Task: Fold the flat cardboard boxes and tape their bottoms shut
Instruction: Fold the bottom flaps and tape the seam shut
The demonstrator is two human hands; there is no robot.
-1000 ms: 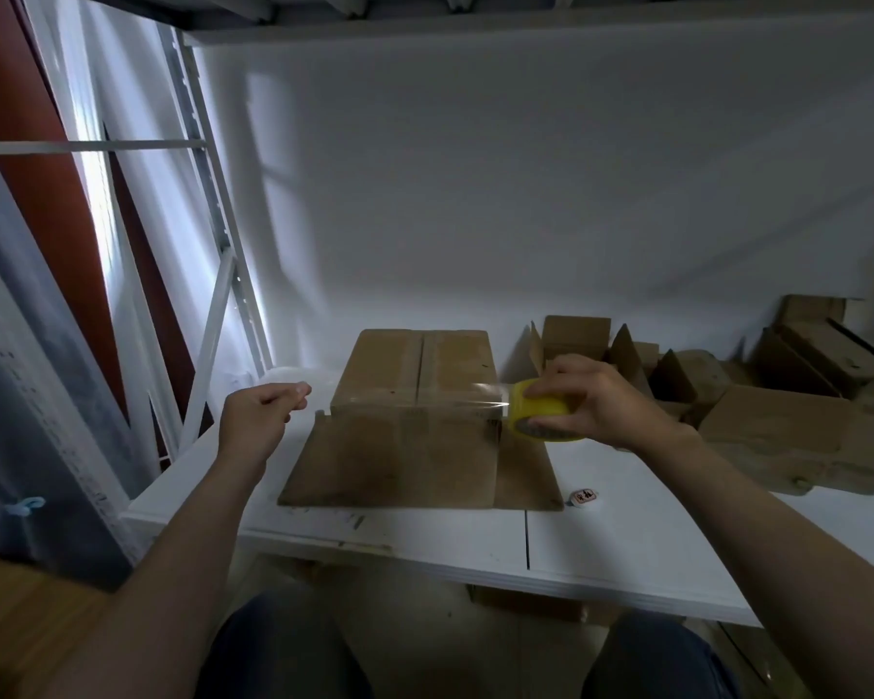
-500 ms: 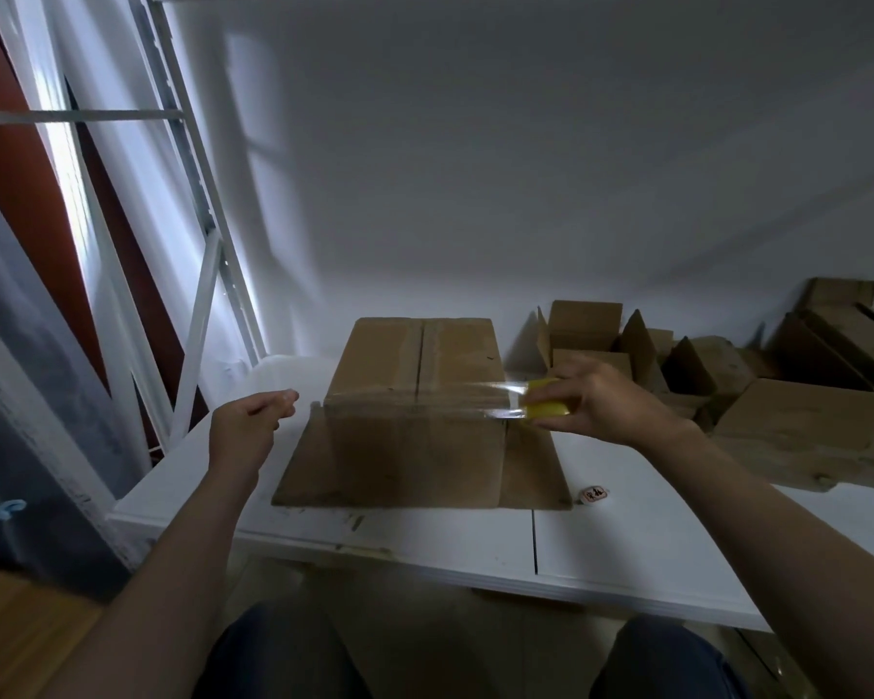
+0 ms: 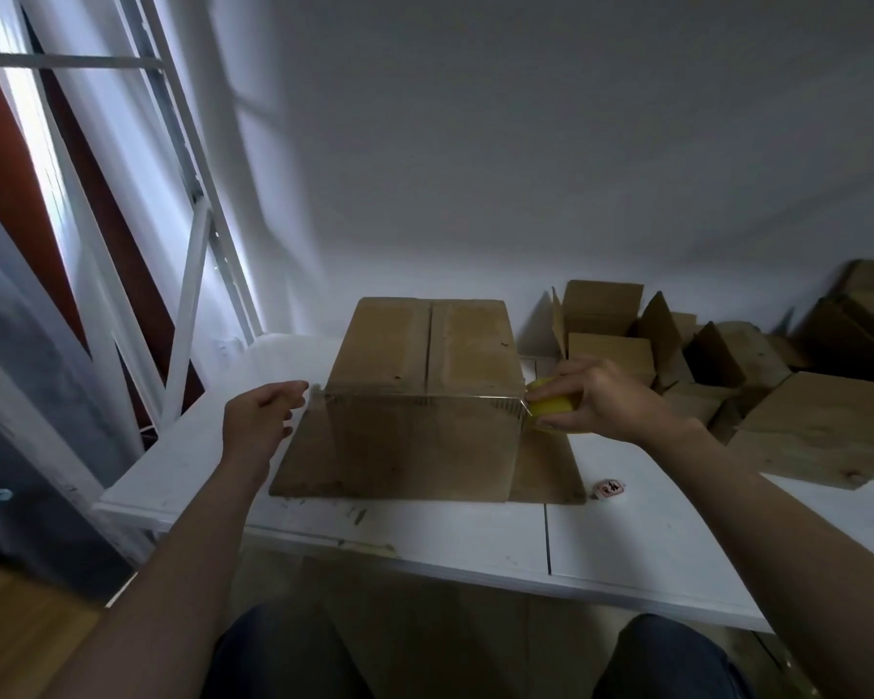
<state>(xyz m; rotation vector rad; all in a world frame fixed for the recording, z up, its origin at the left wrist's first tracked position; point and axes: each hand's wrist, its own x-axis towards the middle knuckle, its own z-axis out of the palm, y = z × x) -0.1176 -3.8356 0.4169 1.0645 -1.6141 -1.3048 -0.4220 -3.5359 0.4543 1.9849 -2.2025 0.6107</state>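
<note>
A folded brown cardboard box [image 3: 425, 345] stands bottom-up on the white table [image 3: 425, 532], its two closed flaps meeting at a centre seam. A strip of clear tape [image 3: 420, 396] stretches level across the box's near top edge. My left hand [image 3: 261, 421] pinches the tape's free end just left of the box. At the box's right corner, my right hand [image 3: 601, 401] grips the yellow tape roll [image 3: 551, 407]. The box's lower flaps [image 3: 546, 471] lie spread flat on the table.
Several folded and open cardboard boxes [image 3: 611, 320] are piled at the back right, with a flat sheet [image 3: 828, 431] in front of them. A small pink-and-white object [image 3: 609, 488] lies right of the flaps. A white metal shelf frame [image 3: 188, 315] rises at the left.
The stretched tape has come down from above the box's near face to its top edge. My right hand with the roll moved slightly right and my left hand stayed near the box's left side.
</note>
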